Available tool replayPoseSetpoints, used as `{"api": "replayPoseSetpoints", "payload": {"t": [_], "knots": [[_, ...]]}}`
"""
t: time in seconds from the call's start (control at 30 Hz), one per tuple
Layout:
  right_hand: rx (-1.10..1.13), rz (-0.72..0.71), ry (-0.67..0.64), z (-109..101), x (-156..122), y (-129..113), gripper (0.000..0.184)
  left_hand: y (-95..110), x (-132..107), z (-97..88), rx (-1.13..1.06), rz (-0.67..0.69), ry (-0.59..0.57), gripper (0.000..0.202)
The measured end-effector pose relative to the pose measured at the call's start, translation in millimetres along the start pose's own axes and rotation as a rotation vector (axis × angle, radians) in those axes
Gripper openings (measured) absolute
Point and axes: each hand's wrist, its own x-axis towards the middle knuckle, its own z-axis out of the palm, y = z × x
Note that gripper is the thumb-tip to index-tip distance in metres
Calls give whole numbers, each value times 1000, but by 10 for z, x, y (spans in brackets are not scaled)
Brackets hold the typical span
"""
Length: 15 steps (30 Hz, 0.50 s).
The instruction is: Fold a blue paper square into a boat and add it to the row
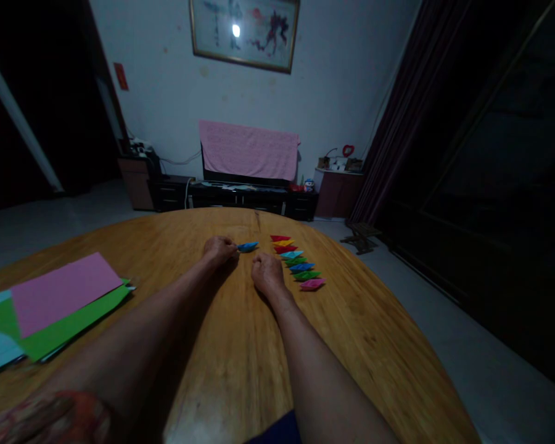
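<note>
A small blue folded paper boat [248, 247] lies near the middle of the wooden table [351, 345]. My left hand [221, 250] pinches its left tip. Just below and to the right of that boat, my right hand [267, 272] rests with its fingers curled in. Its fingertips are turned away, so whether anything is in them is hidden. To the right of this hand runs a slanting row of several small paper boats, from a red boat [280, 238] at the far end, past a second blue boat [301, 267], to a pink boat [312, 284] nearest me.
At the left of the table lies a stack of coloured sheets, with a pink sheet [69, 290] over a green sheet [81, 317]. Past the rounded far edge stands a low black cabinet [235, 197] with a pink cloth [250, 151] above it. A folding stool [361, 236] stands on the floor.
</note>
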Motion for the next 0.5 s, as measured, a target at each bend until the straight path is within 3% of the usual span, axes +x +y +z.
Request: {"api": "replayPoseSetpoints", "payload": {"t": [0.3,0.5], "knots": [[55,49,-33,-64,-22,-69,28,251,117,99,-41,-54,23,21],[33,54,-54,-105,-37,-103,26,312,213,192,-22,-72,25,22]]}}
